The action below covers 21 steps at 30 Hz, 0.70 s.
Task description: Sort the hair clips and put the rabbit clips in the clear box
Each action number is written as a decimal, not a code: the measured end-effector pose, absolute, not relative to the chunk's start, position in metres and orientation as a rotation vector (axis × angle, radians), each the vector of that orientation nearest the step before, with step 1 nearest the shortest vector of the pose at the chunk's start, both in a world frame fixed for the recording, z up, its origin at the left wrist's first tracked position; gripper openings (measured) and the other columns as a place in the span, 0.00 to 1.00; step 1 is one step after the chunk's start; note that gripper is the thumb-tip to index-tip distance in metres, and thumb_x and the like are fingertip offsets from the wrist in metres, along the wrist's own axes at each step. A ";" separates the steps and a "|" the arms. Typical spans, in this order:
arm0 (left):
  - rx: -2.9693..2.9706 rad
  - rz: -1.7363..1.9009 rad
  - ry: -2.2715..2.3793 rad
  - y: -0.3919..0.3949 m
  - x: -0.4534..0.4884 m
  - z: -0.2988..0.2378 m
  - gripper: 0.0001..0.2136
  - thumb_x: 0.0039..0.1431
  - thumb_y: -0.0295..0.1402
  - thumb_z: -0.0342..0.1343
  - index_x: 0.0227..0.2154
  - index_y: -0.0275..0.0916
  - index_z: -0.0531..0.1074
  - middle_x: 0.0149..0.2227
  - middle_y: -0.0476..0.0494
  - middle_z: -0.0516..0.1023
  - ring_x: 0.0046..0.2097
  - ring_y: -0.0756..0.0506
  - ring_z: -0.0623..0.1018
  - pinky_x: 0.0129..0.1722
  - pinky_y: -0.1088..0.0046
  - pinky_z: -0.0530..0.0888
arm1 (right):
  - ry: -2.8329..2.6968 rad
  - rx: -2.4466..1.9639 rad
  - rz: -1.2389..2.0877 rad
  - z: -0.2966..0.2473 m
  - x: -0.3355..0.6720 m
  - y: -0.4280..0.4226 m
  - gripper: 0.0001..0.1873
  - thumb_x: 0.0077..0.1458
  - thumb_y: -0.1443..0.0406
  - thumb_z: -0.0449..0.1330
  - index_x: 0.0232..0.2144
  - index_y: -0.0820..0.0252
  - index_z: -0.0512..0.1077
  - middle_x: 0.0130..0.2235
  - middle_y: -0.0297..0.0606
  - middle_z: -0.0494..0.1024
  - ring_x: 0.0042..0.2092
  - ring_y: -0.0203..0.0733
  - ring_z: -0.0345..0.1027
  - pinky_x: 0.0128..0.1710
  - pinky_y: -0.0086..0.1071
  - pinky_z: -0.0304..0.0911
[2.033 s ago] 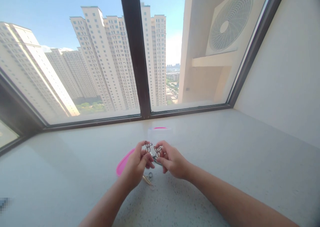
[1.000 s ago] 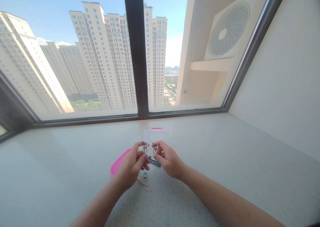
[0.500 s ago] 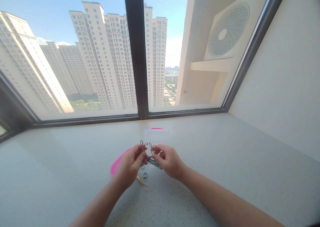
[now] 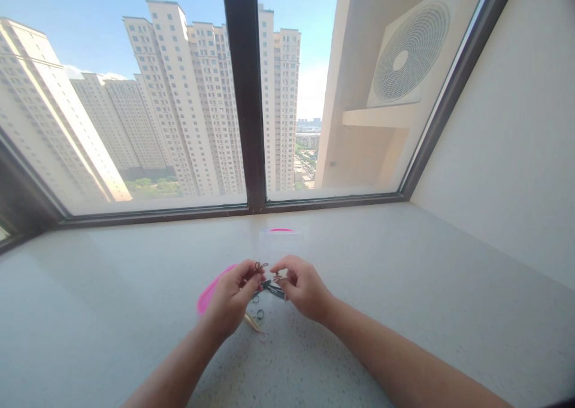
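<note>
My left hand (image 4: 231, 297) pinches a small brown rabbit-shaped clip (image 4: 259, 267) between thumb and fingers. My right hand (image 4: 303, 287) is closed in a pinch just opposite, on a second such clip that is mostly hidden by its fingers. Both hands hover low over the speckled stone sill (image 4: 404, 276). Under them lie a dark hair clip (image 4: 274, 289), small rings (image 4: 259, 314) and a thin golden pin (image 4: 252, 322).
A clear plastic box (image 4: 281, 242) with a pink base stands just beyond my hands. Its pink lid (image 4: 209, 294) lies flat to the left. The window frame (image 4: 245, 96) runs along the back, and a white wall (image 4: 516, 144) closes the right side.
Both hands have sunk towards the sill and tipped the two rabbit clips down, so they stand less upright and the right one is nearly hidden.
</note>
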<state>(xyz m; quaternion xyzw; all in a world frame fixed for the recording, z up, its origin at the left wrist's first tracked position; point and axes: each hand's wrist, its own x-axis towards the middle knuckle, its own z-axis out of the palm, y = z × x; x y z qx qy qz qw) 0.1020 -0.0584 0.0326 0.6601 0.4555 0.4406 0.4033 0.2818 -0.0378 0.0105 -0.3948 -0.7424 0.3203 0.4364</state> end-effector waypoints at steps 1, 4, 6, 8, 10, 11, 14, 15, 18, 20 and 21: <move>1.678 1.108 1.155 -0.059 0.102 0.033 0.08 0.58 0.36 0.51 0.29 0.38 0.70 0.26 0.49 0.71 0.30 0.48 0.72 0.32 0.74 0.67 | -1.846 -0.970 0.799 0.010 0.282 -0.038 0.07 0.51 0.70 0.58 0.35 0.61 0.72 0.33 0.36 0.73 0.23 0.30 0.62 0.24 0.25 0.59; 1.684 1.102 1.171 -0.059 0.102 0.035 0.08 0.57 0.35 0.51 0.28 0.38 0.70 0.25 0.49 0.71 0.30 0.48 0.71 0.31 0.74 0.66 | -1.837 -0.942 0.842 0.010 0.282 -0.037 0.06 0.54 0.67 0.57 0.35 0.61 0.72 0.34 0.36 0.72 0.22 0.29 0.63 0.23 0.25 0.59; 1.672 1.098 1.178 -0.058 0.103 0.036 0.07 0.57 0.35 0.51 0.28 0.38 0.70 0.25 0.49 0.71 0.30 0.48 0.70 0.30 0.75 0.66 | -1.824 -0.921 0.905 0.010 0.282 -0.038 0.07 0.56 0.65 0.56 0.36 0.61 0.72 0.33 0.36 0.72 0.22 0.29 0.64 0.22 0.25 0.59; 1.662 1.092 1.176 -0.058 0.104 0.036 0.07 0.57 0.34 0.51 0.29 0.37 0.70 0.25 0.49 0.71 0.30 0.48 0.70 0.30 0.75 0.66 | -1.805 -0.900 0.968 0.011 0.282 -0.038 0.09 0.58 0.63 0.55 0.36 0.61 0.72 0.32 0.35 0.72 0.21 0.29 0.64 0.21 0.24 0.59; 1.653 1.084 1.165 -0.057 0.103 0.036 0.07 0.57 0.34 0.50 0.30 0.37 0.71 0.26 0.49 0.72 0.30 0.47 0.71 0.31 0.74 0.66 | -1.780 -0.889 1.005 0.011 0.282 -0.038 0.10 0.58 0.62 0.54 0.36 0.61 0.72 0.31 0.35 0.71 0.21 0.29 0.63 0.20 0.24 0.58; 1.650 1.082 1.157 -0.057 0.103 0.035 0.07 0.57 0.34 0.50 0.30 0.37 0.71 0.26 0.48 0.72 0.31 0.47 0.71 0.31 0.74 0.66 | -1.767 -0.887 1.016 0.011 0.282 -0.038 0.10 0.59 0.61 0.53 0.36 0.62 0.72 0.31 0.34 0.71 0.21 0.29 0.63 0.20 0.24 0.58; 1.645 1.067 1.139 -0.056 0.102 0.034 0.08 0.58 0.33 0.49 0.30 0.37 0.72 0.27 0.48 0.73 0.31 0.47 0.71 0.31 0.74 0.66 | -1.748 -0.888 1.045 0.012 0.282 -0.039 0.11 0.59 0.60 0.53 0.34 0.62 0.71 0.29 0.33 0.70 0.20 0.29 0.62 0.19 0.24 0.58; 1.644 1.063 1.136 -0.057 0.101 0.034 0.09 0.58 0.33 0.49 0.30 0.37 0.72 0.27 0.47 0.73 0.31 0.47 0.71 0.31 0.74 0.66 | -1.747 -0.888 1.053 0.012 0.282 -0.039 0.11 0.59 0.60 0.53 0.34 0.62 0.71 0.28 0.33 0.69 0.20 0.29 0.62 0.19 0.24 0.58; 1.634 1.053 1.136 -0.057 0.101 0.034 0.09 0.58 0.34 0.48 0.30 0.37 0.72 0.26 0.47 0.73 0.30 0.47 0.72 0.30 0.74 0.66 | -1.752 -0.887 1.069 0.011 0.281 -0.038 0.11 0.59 0.60 0.53 0.33 0.63 0.70 0.27 0.33 0.69 0.20 0.29 0.61 0.19 0.24 0.58; 1.625 1.048 1.130 -0.057 0.101 0.036 0.10 0.57 0.34 0.48 0.29 0.36 0.73 0.25 0.47 0.73 0.28 0.48 0.71 0.29 0.74 0.65 | -1.751 -0.889 1.080 0.010 0.281 -0.037 0.11 0.59 0.61 0.53 0.34 0.63 0.70 0.29 0.34 0.71 0.20 0.28 0.61 0.18 0.23 0.58; 1.619 1.045 1.125 -0.057 0.101 0.036 0.10 0.57 0.34 0.49 0.29 0.36 0.73 0.24 0.47 0.73 0.28 0.48 0.71 0.29 0.74 0.65 | -1.747 -0.890 1.089 0.009 0.282 -0.037 0.11 0.59 0.61 0.53 0.35 0.64 0.70 0.30 0.35 0.72 0.19 0.28 0.61 0.18 0.23 0.58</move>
